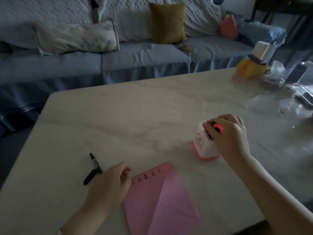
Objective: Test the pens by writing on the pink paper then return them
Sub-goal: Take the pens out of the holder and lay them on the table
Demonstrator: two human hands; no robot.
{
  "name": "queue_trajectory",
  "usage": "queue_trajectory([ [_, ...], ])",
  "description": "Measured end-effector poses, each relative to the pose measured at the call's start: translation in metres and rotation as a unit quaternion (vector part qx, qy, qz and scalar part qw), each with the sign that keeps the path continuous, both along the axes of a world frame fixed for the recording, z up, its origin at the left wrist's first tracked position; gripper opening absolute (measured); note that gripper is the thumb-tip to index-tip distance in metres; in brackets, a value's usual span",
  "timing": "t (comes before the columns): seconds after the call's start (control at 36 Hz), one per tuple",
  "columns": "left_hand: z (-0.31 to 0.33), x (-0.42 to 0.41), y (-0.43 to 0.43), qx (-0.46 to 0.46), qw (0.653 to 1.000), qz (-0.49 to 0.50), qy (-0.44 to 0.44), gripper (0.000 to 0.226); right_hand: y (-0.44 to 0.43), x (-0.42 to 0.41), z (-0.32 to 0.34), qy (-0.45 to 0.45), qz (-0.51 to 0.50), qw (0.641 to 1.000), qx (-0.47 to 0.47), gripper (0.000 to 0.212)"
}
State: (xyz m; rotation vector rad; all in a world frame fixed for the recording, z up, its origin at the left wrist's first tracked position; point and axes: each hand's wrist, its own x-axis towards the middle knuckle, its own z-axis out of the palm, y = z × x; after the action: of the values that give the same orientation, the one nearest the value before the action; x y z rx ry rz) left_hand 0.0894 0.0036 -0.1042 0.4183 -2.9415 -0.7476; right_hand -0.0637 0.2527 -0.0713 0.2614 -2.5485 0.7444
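Observation:
The pink paper (162, 199) lies on the near part of the marble table (135, 119), with a row of small written marks along its top edge. My left hand (110, 184) rests on the paper's left edge with loosely bent fingers and holds nothing. Just left of that hand lie a black pen (95, 162) and a second black piece (89, 177), touching in a V. At the right stands a white pen holder (203, 146) with a red base. Over its mouth, my right hand (228, 134) grips a red-ended pen (218, 128); the pen's lower part is hidden.
Clear plastic wrap (274, 102), a yellow object (249, 68) and a white box (261, 50) crowd the table's far right corner. A blue-covered sofa (135, 56) with cushions runs behind the table. The table's left edge (42, 114) drops to the floor.

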Motion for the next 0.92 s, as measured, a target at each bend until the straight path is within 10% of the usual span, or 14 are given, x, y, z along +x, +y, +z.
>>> queue_trajectory([
  [0.19,-0.001,-0.002,0.012,0.079,0.988,-0.039,0.128,0.030,-0.022,0.060,0.044,0.128,0.222,0.956,-0.142,0.020],
  [0.31,0.012,0.004,0.022,0.097,0.971,-0.109,0.189,0.054,-0.054,0.089,0.045,-0.068,0.283,0.888,-0.357,0.007],
  [0.47,0.014,0.020,0.019,0.042,0.972,-0.127,0.195,0.028,-0.093,0.115,0.024,-0.264,0.206,0.780,-0.529,0.019],
  [0.67,0.003,0.034,0.012,0.106,0.975,-0.128,0.145,0.041,-0.117,0.129,0.000,-0.410,0.224,0.749,-0.470,0.010],
  [0.92,0.000,0.034,0.013,0.132,0.980,-0.115,0.096,0.025,-0.120,0.137,-0.016,-0.385,0.179,0.742,-0.518,0.010],
])
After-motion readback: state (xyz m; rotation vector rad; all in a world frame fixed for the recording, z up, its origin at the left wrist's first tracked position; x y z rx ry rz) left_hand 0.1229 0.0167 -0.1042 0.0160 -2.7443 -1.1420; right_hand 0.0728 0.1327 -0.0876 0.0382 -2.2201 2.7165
